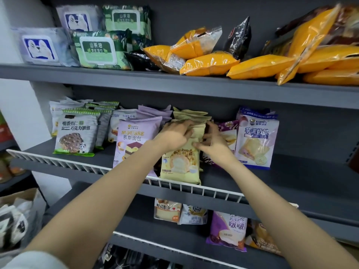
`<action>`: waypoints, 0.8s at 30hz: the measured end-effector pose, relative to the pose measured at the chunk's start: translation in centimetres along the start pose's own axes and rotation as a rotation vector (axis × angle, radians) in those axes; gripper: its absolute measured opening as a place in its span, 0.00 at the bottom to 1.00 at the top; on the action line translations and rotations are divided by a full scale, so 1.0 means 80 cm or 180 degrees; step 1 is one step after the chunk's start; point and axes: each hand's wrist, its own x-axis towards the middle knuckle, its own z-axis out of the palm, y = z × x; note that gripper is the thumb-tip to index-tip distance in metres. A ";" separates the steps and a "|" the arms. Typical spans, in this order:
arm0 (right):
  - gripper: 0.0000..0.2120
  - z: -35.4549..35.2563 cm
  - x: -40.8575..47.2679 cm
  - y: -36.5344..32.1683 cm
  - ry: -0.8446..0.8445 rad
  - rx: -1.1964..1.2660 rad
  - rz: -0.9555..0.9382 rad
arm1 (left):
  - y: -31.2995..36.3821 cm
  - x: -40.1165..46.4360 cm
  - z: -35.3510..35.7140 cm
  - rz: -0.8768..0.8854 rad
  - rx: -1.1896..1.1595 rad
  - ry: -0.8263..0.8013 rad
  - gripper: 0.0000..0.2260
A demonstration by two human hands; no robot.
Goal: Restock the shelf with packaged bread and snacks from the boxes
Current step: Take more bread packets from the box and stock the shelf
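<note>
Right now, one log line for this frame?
stage: stocking middle shelf | left hand: on top of pale yellow bread packs | right hand: pinching same row's side | row: upright behind wire rail

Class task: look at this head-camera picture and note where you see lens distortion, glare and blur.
Head view: the wide lens bows the top shelf edge and stretches the forearms; glare streaks the orange packets; the bag at lower left is soft and blurred; the hands on the yellow bread packets are fairly sharp, evenly lit.
</note>
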 end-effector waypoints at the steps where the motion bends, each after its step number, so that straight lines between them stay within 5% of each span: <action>1: 0.42 0.003 -0.003 -0.001 -0.0001 -0.0002 0.0042 | 0.000 -0.004 -0.001 -0.0050 -0.0006 -0.0089 0.20; 6: 0.40 0.016 -0.014 0.001 -0.0086 -0.0154 0.0296 | -0.004 -0.008 -0.019 -0.0257 -0.0549 -0.0239 0.23; 13: 0.36 0.021 -0.022 -0.012 -0.0083 -0.0670 0.0268 | -0.017 -0.028 -0.022 0.0087 -0.0260 -0.0599 0.26; 18: 0.31 0.033 -0.038 -0.050 0.0222 -0.1753 -0.0137 | -0.018 -0.049 -0.025 0.0036 -0.0171 0.0044 0.21; 24: 0.13 0.106 -0.061 -0.115 -0.0031 -0.1628 -0.0828 | -0.073 -0.149 -0.056 -0.0351 -0.0124 0.1042 0.12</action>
